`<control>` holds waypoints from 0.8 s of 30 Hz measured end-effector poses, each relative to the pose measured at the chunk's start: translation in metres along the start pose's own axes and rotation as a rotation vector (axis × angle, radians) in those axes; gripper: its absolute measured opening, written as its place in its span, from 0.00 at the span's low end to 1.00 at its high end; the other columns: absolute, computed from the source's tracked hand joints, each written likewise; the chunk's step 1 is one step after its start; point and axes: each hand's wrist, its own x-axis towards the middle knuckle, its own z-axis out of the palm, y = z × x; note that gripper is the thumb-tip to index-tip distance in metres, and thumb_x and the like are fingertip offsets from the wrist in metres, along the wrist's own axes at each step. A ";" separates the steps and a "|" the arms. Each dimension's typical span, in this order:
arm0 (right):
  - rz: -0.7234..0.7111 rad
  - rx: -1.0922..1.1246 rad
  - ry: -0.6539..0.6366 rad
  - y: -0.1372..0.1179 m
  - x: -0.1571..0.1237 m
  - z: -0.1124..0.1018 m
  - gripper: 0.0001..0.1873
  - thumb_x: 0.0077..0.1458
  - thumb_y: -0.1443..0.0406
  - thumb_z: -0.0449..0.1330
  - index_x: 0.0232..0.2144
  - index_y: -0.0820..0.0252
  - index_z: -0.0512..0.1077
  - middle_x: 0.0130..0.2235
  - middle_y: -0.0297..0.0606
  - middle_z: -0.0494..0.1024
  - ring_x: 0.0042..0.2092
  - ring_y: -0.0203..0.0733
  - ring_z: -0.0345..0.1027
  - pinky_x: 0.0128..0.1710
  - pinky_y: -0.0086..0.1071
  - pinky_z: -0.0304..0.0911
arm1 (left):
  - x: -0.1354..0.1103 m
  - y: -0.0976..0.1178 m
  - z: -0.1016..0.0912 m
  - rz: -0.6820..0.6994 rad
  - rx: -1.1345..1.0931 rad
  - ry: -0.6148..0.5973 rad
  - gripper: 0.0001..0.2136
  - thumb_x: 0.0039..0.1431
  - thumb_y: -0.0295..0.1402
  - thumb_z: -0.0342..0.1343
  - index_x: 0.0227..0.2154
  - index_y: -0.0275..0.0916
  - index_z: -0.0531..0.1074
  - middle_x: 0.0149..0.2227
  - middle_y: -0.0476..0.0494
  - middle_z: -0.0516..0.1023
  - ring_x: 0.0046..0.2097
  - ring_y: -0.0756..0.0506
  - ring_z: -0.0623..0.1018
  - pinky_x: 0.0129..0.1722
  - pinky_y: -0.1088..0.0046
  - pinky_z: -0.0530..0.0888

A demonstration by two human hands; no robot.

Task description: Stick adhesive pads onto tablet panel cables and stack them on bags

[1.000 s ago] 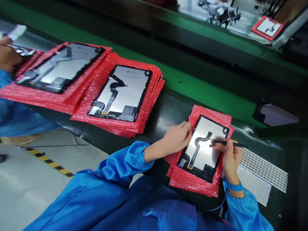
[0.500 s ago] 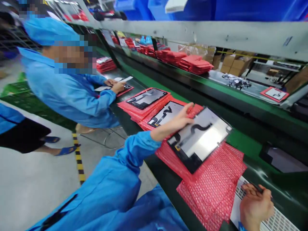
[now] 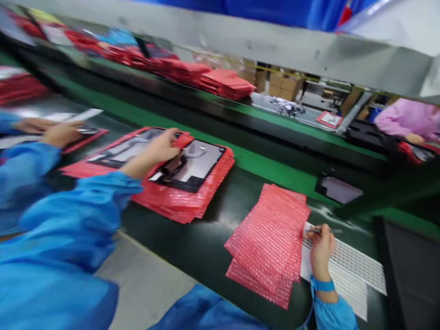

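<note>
Left hand (image 3: 161,150) (grip unclear) is placed at panel (image 3: 202,165) laid on red stack (image 3: 184,204), toward its far edge; thin tool (image 3: 313,230) is gripped by right hand (image 3: 322,249); placement is judged nearly done, withdrawal pending.

This is a workshop, an electronics assembly line by the look of it. A long dark table (image 3: 202,247) runs across the frame, with flat screen panels (image 3: 206,167) on red bubble-wrap pouches (image 3: 172,201) left of centre. More red stacks (image 3: 228,85) and cardboard boxes (image 3: 283,85) sit beyond, upper middle. Co-workers' sleeves, blue (image 3: 25,167) at far left, pink (image 3: 395,114) at far right, show several people working here.
</note>
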 end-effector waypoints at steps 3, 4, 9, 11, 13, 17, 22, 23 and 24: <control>0.007 -0.118 -0.038 -0.005 -0.006 -0.002 0.26 0.57 0.42 0.64 0.27 0.56 0.68 0.23 0.32 0.77 0.22 0.38 0.72 0.24 0.32 0.70 | -0.001 0.021 0.023 0.060 0.178 0.077 0.37 0.59 0.51 0.54 0.65 0.31 0.68 0.68 0.36 0.73 0.73 0.30 0.65 0.72 0.52 0.58; 0.010 -0.163 -0.051 -0.006 -0.007 -0.005 0.24 0.59 0.43 0.62 0.28 0.56 0.69 0.24 0.34 0.79 0.22 0.38 0.72 0.24 0.32 0.69 | -0.006 0.031 0.038 0.123 0.247 0.014 0.31 0.63 0.49 0.49 0.63 0.35 0.70 0.64 0.42 0.77 0.67 0.36 0.72 0.70 0.56 0.63; 0.023 -0.445 -0.135 -0.018 -0.024 -0.026 0.17 0.59 0.50 0.63 0.33 0.59 0.78 0.27 0.38 0.82 0.24 0.39 0.69 0.29 0.34 0.66 | -0.075 0.083 0.151 0.393 0.366 -0.459 0.30 0.63 0.53 0.52 0.59 0.36 0.75 0.56 0.33 0.83 0.54 0.35 0.83 0.58 0.60 0.76; 0.035 -0.536 -0.192 -0.022 -0.034 -0.032 0.16 0.59 0.52 0.65 0.30 0.58 0.79 0.25 0.38 0.81 0.27 0.43 0.73 0.33 0.36 0.68 | -0.105 0.094 0.187 0.356 0.505 -0.635 0.37 0.63 0.60 0.49 0.58 0.31 0.74 0.51 0.24 0.84 0.52 0.26 0.84 0.53 0.52 0.78; 0.047 -0.610 -0.263 -0.023 -0.043 -0.032 0.16 0.60 0.52 0.65 0.34 0.59 0.82 0.30 0.40 0.85 0.32 0.47 0.78 0.38 0.38 0.70 | -0.128 0.097 0.206 0.320 0.600 -0.772 0.41 0.65 0.62 0.44 0.63 0.28 0.70 0.49 0.21 0.84 0.52 0.23 0.84 0.50 0.51 0.77; 0.067 -0.737 -0.365 -0.020 -0.047 -0.022 0.22 0.64 0.52 0.62 0.52 0.60 0.82 0.48 0.47 0.88 0.47 0.55 0.84 0.50 0.45 0.74 | -0.148 0.091 0.206 0.311 0.625 -0.826 0.39 0.69 0.59 0.41 0.71 0.33 0.58 0.50 0.24 0.85 0.53 0.25 0.85 0.49 0.55 0.77; 0.046 -0.755 -0.396 -0.015 -0.030 -0.015 0.23 0.65 0.53 0.63 0.54 0.59 0.81 0.48 0.47 0.88 0.45 0.55 0.84 0.51 0.47 0.73 | -0.134 0.089 0.194 0.322 0.664 -0.730 0.37 0.69 0.61 0.42 0.62 0.34 0.70 0.45 0.25 0.85 0.49 0.23 0.85 0.47 0.50 0.77; 0.043 -0.730 -0.396 -0.014 -0.027 -0.016 0.23 0.65 0.53 0.62 0.54 0.60 0.81 0.47 0.47 0.88 0.44 0.54 0.84 0.50 0.46 0.73 | -0.125 0.093 0.197 0.326 0.640 -0.688 0.36 0.68 0.61 0.44 0.60 0.33 0.73 0.44 0.25 0.85 0.48 0.23 0.85 0.46 0.50 0.77; 0.037 -0.695 -0.384 -0.013 -0.024 -0.016 0.23 0.65 0.52 0.62 0.54 0.60 0.80 0.46 0.47 0.88 0.44 0.54 0.84 0.49 0.46 0.73 | -0.113 0.100 0.203 0.337 0.588 -0.654 0.34 0.68 0.60 0.47 0.58 0.33 0.75 0.43 0.25 0.85 0.47 0.23 0.85 0.46 0.50 0.77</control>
